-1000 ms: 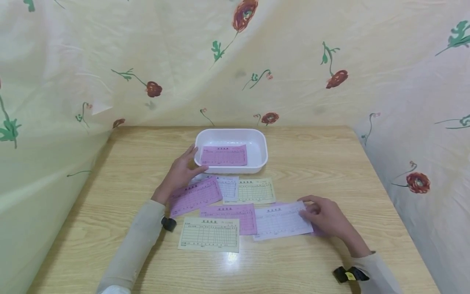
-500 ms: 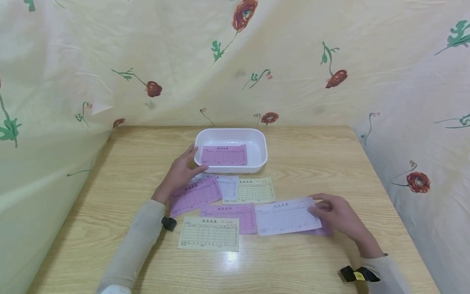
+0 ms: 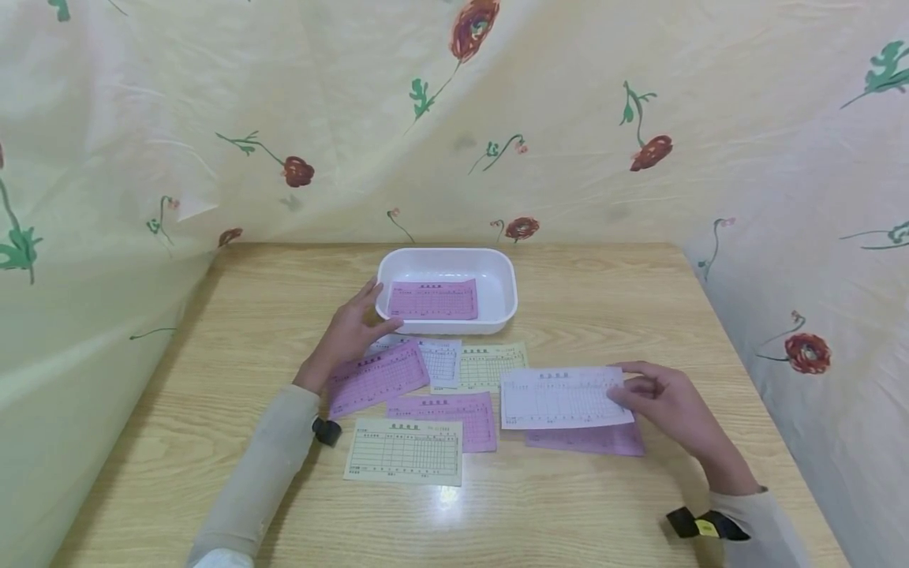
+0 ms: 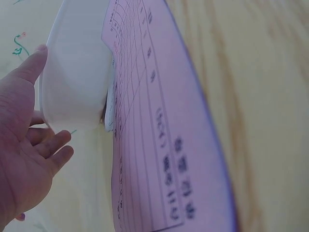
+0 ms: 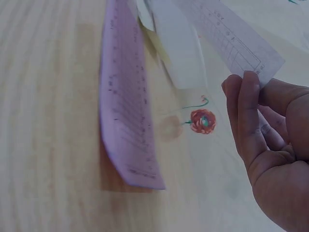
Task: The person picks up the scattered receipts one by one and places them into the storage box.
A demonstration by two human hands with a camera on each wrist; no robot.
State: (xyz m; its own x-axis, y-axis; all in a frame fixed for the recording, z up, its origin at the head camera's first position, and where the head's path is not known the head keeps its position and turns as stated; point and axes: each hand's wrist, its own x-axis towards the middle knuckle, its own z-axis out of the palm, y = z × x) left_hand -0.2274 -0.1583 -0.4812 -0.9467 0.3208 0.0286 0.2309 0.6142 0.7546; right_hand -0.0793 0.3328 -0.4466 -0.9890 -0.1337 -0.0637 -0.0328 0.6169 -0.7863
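The right hand [image 3: 667,402] pinches the right end of the white slip [image 3: 554,398], raised over a purple slip [image 3: 589,440]; long axis left-right, heading edge away from the person. The left hand [image 3: 346,335], fingers spread, touches the tray [image 3: 454,327]

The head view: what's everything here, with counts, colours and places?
Wooden table: 1, light brown, centre
Rounded rectangular tray: 1, white, table's far side
Pink paper slips: 4, pink, one in tray, three outside
Yellow paper slips: 2, pale yellow, table
White paper slips: 2, white, one held, one under pink
Flowered cloth: count unclear, cream, behind table, sides
Black devices: 2, black, wrists
Sleeves: 2, beige, arms
Left hand: 1, touching tray
Right hand: 1, pinching white slip
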